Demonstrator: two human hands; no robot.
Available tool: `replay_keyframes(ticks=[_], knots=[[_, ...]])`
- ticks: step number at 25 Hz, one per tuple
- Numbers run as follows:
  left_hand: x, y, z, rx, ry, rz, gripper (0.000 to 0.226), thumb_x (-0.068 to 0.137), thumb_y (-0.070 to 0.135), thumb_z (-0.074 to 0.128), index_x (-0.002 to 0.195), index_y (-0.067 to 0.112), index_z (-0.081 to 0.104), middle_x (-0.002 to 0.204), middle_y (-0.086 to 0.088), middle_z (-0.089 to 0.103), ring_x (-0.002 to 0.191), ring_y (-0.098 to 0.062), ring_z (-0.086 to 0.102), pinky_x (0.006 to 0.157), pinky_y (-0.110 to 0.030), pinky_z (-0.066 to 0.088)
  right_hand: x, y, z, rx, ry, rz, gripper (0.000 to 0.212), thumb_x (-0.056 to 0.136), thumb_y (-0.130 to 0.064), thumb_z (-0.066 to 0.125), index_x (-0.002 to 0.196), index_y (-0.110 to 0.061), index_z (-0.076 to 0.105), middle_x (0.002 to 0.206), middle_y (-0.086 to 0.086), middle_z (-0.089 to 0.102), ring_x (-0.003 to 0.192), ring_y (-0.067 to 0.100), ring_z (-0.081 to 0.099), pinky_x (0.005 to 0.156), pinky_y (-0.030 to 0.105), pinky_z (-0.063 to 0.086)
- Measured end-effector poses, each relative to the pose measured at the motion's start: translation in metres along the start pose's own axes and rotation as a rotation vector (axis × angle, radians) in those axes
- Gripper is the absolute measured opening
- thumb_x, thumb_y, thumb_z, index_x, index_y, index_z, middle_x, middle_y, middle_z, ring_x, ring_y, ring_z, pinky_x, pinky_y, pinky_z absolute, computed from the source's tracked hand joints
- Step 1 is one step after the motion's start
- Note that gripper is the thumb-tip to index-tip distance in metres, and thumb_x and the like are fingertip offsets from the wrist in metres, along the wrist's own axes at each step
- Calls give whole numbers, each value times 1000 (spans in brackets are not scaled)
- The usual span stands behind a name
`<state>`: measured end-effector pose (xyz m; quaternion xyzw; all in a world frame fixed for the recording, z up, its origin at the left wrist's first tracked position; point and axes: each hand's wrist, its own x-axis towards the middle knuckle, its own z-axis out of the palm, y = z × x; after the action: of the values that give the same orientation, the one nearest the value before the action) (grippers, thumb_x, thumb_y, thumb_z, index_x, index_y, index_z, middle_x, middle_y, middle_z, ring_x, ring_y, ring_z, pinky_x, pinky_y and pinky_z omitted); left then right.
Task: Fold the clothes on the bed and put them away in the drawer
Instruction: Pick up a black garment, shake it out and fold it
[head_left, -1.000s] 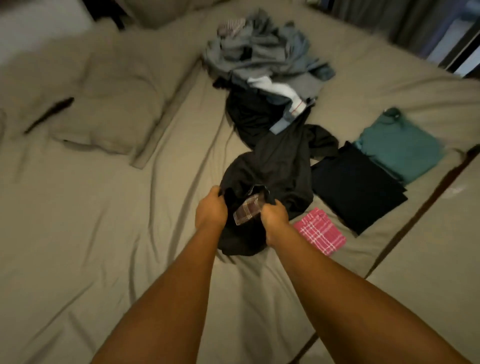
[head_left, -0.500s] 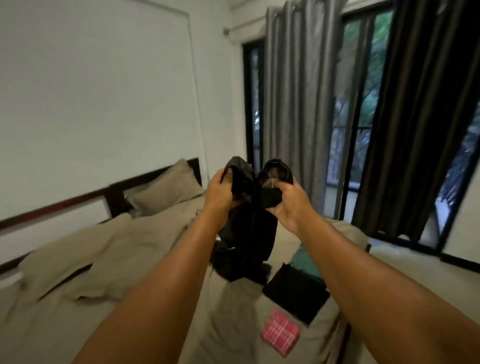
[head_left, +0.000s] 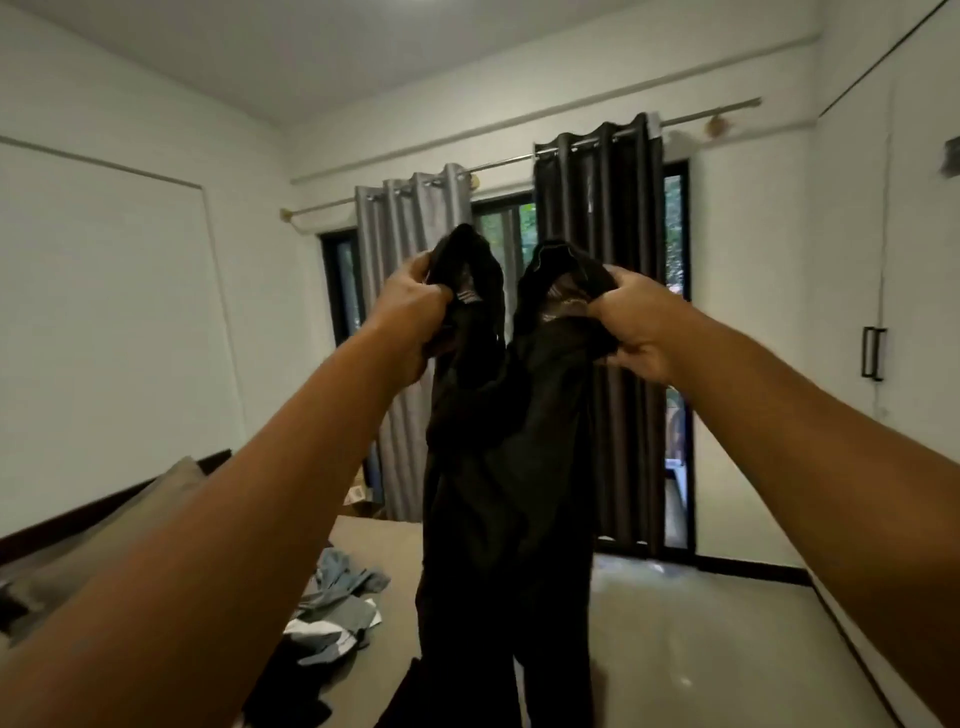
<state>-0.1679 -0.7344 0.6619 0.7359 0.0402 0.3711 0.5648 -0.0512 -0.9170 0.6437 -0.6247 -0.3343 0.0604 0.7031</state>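
The left hand (head_left: 410, 317) and right hand (head_left: 636, 327) each grip a top corner of the black fabric garment (head_left: 504, 493), which hangs down, creased, in two bunched peaks.

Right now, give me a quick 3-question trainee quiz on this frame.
1. True or false: the left hand and the right hand both grip the black garment, held up in front of the curtains.
2. The pile of unfolded clothes lies: A) on the bed, lower left of the garment; B) on the floor by the window; C) over the right arm.
3. Fill in: the grey curtain hangs to the ___ of the dark curtain.
Key: 1 true; 2 A; 3 left.
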Motion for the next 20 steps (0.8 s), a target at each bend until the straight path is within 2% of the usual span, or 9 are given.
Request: replay_keyframes(ticks=[1,3,4,6,9,13,16,18,20], knots=[[3,0,16,75,-31,-58,48,97,-7,43,131,22,58,112,-14,68,81,-21,69,63,-31,60,-4,3,-32,-204,57,26,36,91,3,63,116,-23,61,104,12,72,91,30,71,89,52,59],[7,-9,41,301,-119,-142,39,99,-6,43,119,19,65,108,-14,67,84,-21,64,66,-27,56,-13,16,-96,-527,112,115,34,91,5,60,113,-21,60,102,14,66,85,26,65,86,48,58],[11,-17,53,429,-171,-166,34,100,-3,45,115,19,67,106,-13,65,83,-20,62,62,-23,54,-16,24,-129,-617,106,197,35,90,6,60,113,-20,61,104,14,64,88,27,64,85,46,58],[22,-38,75,610,-246,-222,29,100,-1,49,110,15,70,99,-12,63,71,-16,57,48,-15,48,-26,38,-190,-711,98,392,37,90,6,61,117,-18,62,110,14,62,97,28,63,83,40,60],[37,-72,114,720,-346,-321,27,99,-3,50,105,11,72,88,-13,63,55,-11,54,40,-13,42,-35,53,-256,-655,126,590,38,92,10,60,122,-13,62,117,19,59,105,32,64,82,38,61],[59,-105,147,753,-537,-439,10,97,13,64,101,12,72,78,-10,58,48,-9,47,40,-15,36,-43,66,-302,-681,230,635,35,94,10,58,113,-19,61,118,19,58,100,35,69,75,38,63],[85,-126,158,752,-541,-375,16,96,28,66,103,15,71,74,-9,55,51,-11,42,43,-20,31,-46,73,-321,-763,371,566,27,95,3,61,109,-21,59,112,14,60,96,29,72,59,25,57],[102,-137,163,663,-468,-284,10,97,23,62,103,16,65,67,-6,52,46,-11,39,39,-18,27,-43,76,-329,-706,513,490,19,98,-3,57,108,-19,59,113,14,61,93,24,71,53,21,50],[115,-143,164,482,-449,-200,8,98,17,56,99,25,59,67,-5,48,44,-11,34,37,-17,23,-39,74,-333,-634,556,512,14,98,-4,58,108,-14,61,114,16,62,89,21,67,54,20,52]])
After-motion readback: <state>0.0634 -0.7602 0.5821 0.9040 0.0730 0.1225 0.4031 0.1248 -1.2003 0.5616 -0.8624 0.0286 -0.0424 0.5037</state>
